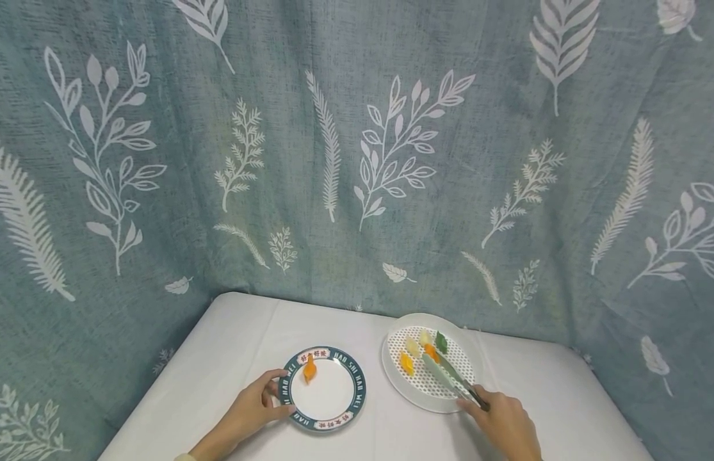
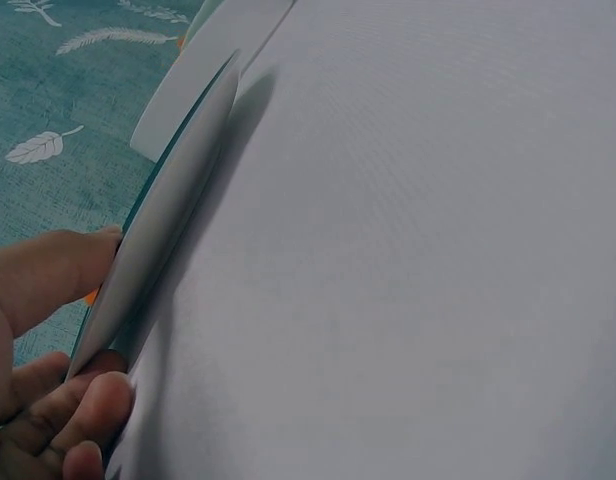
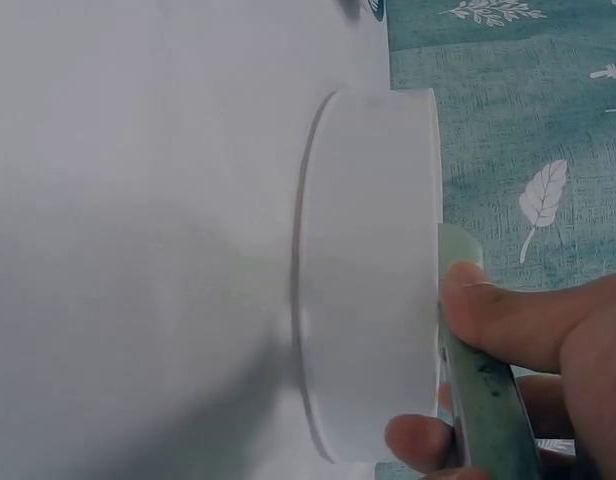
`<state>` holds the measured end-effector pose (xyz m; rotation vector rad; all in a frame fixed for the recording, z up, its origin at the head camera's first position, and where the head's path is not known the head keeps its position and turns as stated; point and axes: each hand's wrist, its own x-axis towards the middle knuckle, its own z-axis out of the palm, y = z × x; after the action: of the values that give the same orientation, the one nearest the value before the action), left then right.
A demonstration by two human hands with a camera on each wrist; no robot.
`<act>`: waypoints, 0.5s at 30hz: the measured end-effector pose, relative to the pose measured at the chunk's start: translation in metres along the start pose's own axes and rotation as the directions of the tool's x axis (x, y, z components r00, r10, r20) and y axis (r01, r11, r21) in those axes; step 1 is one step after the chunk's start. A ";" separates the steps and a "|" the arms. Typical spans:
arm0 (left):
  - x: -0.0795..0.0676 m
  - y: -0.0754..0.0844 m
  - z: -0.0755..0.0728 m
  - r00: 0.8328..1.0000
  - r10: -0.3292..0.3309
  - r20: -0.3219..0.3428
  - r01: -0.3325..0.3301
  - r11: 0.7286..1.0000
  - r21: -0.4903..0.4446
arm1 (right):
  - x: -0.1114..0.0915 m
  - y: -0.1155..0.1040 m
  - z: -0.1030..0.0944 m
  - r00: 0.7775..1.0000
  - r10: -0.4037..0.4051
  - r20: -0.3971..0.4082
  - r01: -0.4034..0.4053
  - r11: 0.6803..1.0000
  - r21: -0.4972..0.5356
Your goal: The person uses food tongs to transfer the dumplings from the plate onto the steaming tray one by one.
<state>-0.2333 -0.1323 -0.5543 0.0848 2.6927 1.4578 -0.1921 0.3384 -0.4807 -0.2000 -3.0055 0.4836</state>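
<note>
My left hand [image 1: 248, 407] grips the left rim of a white plate [image 1: 328, 397] with a dark teal lettered border. In the left wrist view, the thumb [image 2: 63, 270] lies on the plate's top side and fingers curl beneath it. A small orange dumpling-shaped piece [image 1: 310, 371] lies on the plate's upper left. My right hand [image 1: 504, 421] holds pale green tongs [image 1: 449, 379] over a round white perforated tray [image 1: 431, 385]. The tongs' tips are right at an orange piece [image 1: 430, 351] in the tray. The right wrist view shows the tongs' handle [image 3: 483, 410] between thumb and fingers.
Around the tongs in the tray lie a yellow piece [image 1: 406, 363], pale pieces [image 1: 412, 346] and a dark green piece [image 1: 441, 342]. The tray has a tall smooth side wall [image 3: 373, 270]. Behind the white table [image 1: 241, 326] hangs a teal leaf-patterned curtain [image 1: 310, 256].
</note>
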 end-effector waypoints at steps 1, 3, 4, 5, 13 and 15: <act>0.000 0.000 0.000 1.000 0.001 0.001 -0.001 1.000 -0.002 | 0.001 0.000 -0.001 1.000 -0.008 0.000 0.008 1.000 -0.004; 0.000 0.000 -0.001 1.000 0.003 0.003 -0.003 1.000 -0.006 | 0.004 -0.002 -0.003 1.000 -0.021 0.006 0.021 1.000 -0.012; 0.000 0.000 -0.001 1.000 0.005 0.003 -0.005 1.000 -0.008 | 0.005 -0.003 -0.004 1.000 -0.028 0.008 0.029 0.999 -0.018; 0.000 0.000 -0.001 1.000 0.006 0.004 -0.006 1.000 -0.008 | 0.007 -0.004 -0.006 0.999 -0.035 0.018 0.036 0.999 -0.028; -0.002 0.001 -0.001 1.000 0.004 0.001 -0.004 1.000 -0.014 | 0.013 -0.009 -0.011 0.994 -0.014 0.110 0.026 0.994 -0.106; -0.002 0.002 -0.002 1.000 0.001 0.003 -0.001 1.000 -0.012 | 0.013 -0.010 -0.011 0.992 0.010 0.129 0.006 0.993 -0.117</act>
<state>-0.2314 -0.1329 -0.5520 0.0872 2.6815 1.4726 -0.2052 0.3345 -0.4662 -0.1869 -3.1641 0.3329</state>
